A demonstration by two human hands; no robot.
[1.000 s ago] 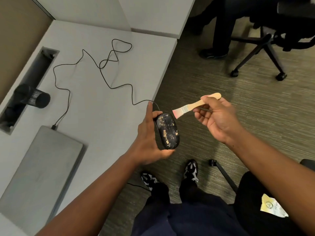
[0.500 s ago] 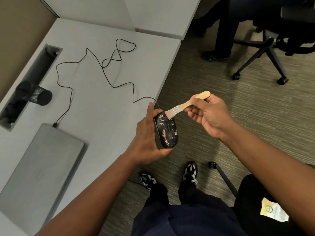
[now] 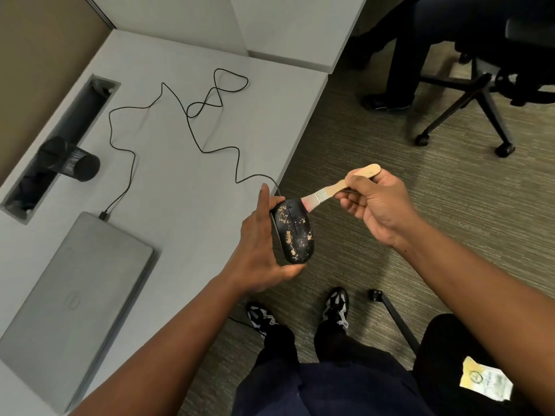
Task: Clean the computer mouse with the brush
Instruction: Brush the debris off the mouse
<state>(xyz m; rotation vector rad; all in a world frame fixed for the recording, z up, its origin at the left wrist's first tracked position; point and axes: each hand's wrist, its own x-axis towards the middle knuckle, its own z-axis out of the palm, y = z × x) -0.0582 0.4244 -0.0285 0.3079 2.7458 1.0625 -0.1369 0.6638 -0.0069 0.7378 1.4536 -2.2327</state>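
Note:
My left hand (image 3: 258, 250) holds a black computer mouse (image 3: 293, 232) just past the desk's right edge, over the carpet; the mouse is speckled with tan crumbs. Its black cable (image 3: 192, 127) snakes back across the desk to a closed laptop. My right hand (image 3: 375, 205) grips the wooden handle of a small flat brush (image 3: 336, 187). The brush's pinkish bristles touch the front right corner of the mouse.
A closed grey laptop (image 3: 75, 295) lies on the grey desk (image 3: 180, 181) at the left, with a black mesh cup (image 3: 72, 160) lying beside a cable slot. A rolling chair (image 3: 468, 94) and another person's legs are at the upper right. My feet stand on carpet below.
My right hand brought the brush down and left from above the mouse until the bristles met its front end. My left hand kept holding the mouse.

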